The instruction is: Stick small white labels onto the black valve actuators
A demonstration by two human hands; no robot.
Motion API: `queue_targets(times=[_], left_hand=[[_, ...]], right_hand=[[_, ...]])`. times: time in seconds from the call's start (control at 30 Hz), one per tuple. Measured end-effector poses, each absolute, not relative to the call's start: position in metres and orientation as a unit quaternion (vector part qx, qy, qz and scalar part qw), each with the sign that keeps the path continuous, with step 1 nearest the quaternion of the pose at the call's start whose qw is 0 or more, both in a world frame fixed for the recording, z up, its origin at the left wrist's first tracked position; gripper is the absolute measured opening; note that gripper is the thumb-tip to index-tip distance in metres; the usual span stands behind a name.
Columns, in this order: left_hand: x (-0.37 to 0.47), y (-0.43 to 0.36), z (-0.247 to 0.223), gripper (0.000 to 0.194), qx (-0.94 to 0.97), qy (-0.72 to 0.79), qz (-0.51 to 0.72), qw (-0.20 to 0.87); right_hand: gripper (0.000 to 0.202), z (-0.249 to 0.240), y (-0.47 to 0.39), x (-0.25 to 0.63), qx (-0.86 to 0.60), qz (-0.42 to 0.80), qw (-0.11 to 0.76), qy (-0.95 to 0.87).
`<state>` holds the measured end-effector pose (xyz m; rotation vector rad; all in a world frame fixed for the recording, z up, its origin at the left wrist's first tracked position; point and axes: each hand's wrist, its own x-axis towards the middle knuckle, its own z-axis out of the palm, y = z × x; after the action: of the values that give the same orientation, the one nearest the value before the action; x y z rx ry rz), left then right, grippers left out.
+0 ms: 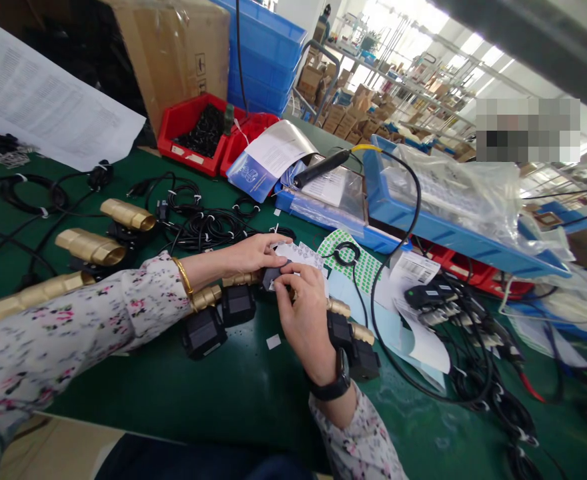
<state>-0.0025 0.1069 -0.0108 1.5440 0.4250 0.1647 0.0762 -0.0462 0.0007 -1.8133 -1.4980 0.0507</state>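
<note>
At the middle of the bench both my hands meet around a small black actuator box [271, 275], partly hidden by my fingers. My left hand [251, 256] is closed on its far left side. My right hand [305, 307] has thumb and fingers bent in a pinch at its right side. Left of it stand two more black actuator boxes [239, 305] joined to a brass valve [206, 297]. By my right wrist sit other black boxes [364, 360] with brass fittings [362, 333]. A small white label [273, 342] lies on the green bench.
Brass valves [91, 247] and coiled black cables [208, 225] lie at left. Behind my hands is a sheet of green dot stickers [373, 265]. Red bins [193, 130], a blue tray [453, 223] and a looping black cable [417, 200] stand farther back.
</note>
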Motion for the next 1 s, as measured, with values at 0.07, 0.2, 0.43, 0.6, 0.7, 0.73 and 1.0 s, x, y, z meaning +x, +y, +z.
queue_targets(times=[0.07, 0.2, 0.43, 0.6, 0.7, 0.73, 1.0], left_hand=[[-0.003, 0.107, -0.011, 0.075, 0.690, 0.190, 0.076, 0.694], [-0.004, 0.105, -0.012, 0.073, 0.690, 0.190, 0.076, 0.694], [-0.012, 0.097, -0.007, 0.070, 0.709, 0.192, 0.076, 0.674], [-0.036, 0.078, 0.027, 0.055, 0.712, 0.168, 0.107, 0.673], [-0.046, 0.060, 0.040, 0.044, 0.805, 0.090, 0.155, 0.566], [-0.047, 0.055, 0.041, 0.043, 0.849, 0.073, 0.187, 0.489], [-0.051, 0.044, 0.036, 0.043, 0.930, 0.010, 0.283, 0.235]], right_hand=[[0.015, -0.001, -0.047, 0.076, -0.707, 0.017, 0.388, -0.591], [0.027, -0.009, -0.058, 0.074, -0.697, -0.014, 0.380, -0.608], [0.043, -0.032, -0.079, 0.065, -0.738, -0.072, 0.313, -0.593], [0.044, -0.018, -0.082, 0.073, -0.721, 0.052, 0.477, -0.499], [0.035, 0.000, -0.072, 0.073, -0.614, 0.234, 0.659, -0.367], [0.030, 0.005, -0.068, 0.072, -0.566, 0.284, 0.701, -0.329], [0.035, 0.015, -0.064, 0.058, -0.461, 0.358, 0.770, -0.256]])
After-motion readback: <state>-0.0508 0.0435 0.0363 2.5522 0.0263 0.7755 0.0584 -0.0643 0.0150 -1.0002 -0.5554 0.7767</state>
